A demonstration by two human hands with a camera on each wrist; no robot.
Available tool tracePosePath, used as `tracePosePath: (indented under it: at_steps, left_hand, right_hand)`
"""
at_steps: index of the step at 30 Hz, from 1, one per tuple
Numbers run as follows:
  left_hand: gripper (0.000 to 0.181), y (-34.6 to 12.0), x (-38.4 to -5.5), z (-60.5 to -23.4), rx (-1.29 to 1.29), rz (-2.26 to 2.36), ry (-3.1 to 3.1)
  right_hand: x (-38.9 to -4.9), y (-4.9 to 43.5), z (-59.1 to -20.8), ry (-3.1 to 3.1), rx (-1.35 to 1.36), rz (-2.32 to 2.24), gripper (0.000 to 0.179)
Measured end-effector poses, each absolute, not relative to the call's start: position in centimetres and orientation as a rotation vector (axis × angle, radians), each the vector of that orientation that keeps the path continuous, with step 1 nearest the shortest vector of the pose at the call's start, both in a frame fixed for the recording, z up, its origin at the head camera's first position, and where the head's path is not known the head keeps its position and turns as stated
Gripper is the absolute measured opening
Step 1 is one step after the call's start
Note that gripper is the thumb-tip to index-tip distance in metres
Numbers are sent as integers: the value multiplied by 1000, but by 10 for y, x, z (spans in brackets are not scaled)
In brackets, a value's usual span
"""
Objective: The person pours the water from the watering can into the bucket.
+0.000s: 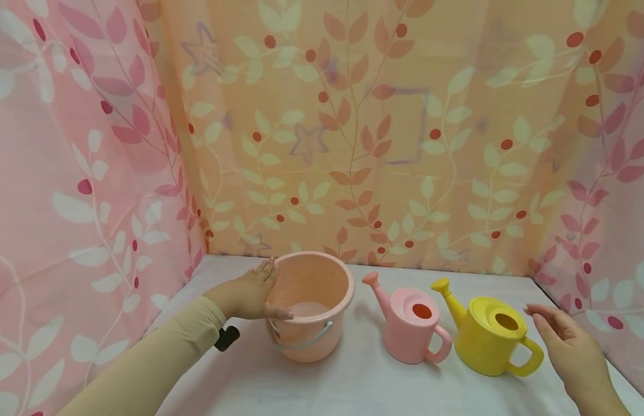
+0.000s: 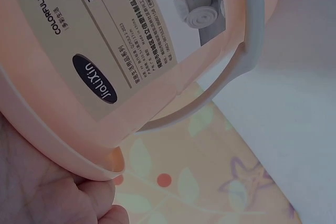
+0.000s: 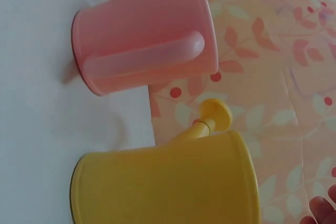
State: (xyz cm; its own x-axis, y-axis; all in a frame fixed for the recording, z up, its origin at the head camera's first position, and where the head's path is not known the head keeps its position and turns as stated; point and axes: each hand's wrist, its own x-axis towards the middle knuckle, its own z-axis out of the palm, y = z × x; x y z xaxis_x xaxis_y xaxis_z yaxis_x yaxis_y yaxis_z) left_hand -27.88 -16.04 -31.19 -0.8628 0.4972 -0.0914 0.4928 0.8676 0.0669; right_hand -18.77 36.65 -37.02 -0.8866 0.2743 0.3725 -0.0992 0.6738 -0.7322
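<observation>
My left hand [image 1: 251, 292] rests on the left side of a peach plastic bucket's [image 1: 311, 280] rim. Its fingers stretch toward the back rim, and the thumb lies over the front edge. In the left wrist view, a printed label [image 2: 102, 45] and a pale grey carrying handle [image 2: 210, 90] show on the bucket. My right hand [image 1: 573, 349] hovers just right of a yellow watering can [image 1: 480, 341], apart from its handle, fingers loosely bent and holding nothing. Between bucket and yellow can stands a pink watering can [image 1: 405, 335]. Both cans are upright, spouts pointing left.
All three vessels stand in a row on a white tabletop [image 1: 353, 387]. Leaf-patterned cloth [image 1: 311, 173] hangs behind it, and similar pink cloth [image 1: 108, 231] closes the left and right sides. A small black device [image 1: 227, 338] shows beneath my left wrist.
</observation>
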Motion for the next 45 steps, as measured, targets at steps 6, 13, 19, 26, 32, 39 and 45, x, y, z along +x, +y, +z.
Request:
tracePosePath:
  at_steps: [6,13,19,26,32,39,45]
  left_hand:
    - [117,-161,-278,-312,764,64,2931]
    - [117,-162,-278,-312,756,71,2928]
    - [116,-162,-277,-312,763,72,2930]
    - [117,-161,-278,-311,762,48,2931]
    - [116,-160,-278,-311,756,54,2932]
    - [117,-160,-278,-311,761,57,2930]
    - [118,-160,-278,-312,760,65,2931]
  right_hand:
    - [-185,380,-382,-2437,-201,1084,44]
    - [-189,391,-396,-2470,-297,1074,52]
    - [-189,395,-405,-2512,-319,1104,56]
    - [-193,391,-407,-2580,-498,1204,65]
    - [-196,390,-416,-2600,-523,1250,62]
    - [-198,389,-429,-2646,-506,1404,63]
    - [-198,388,-435,-2711,-363,1471,63]
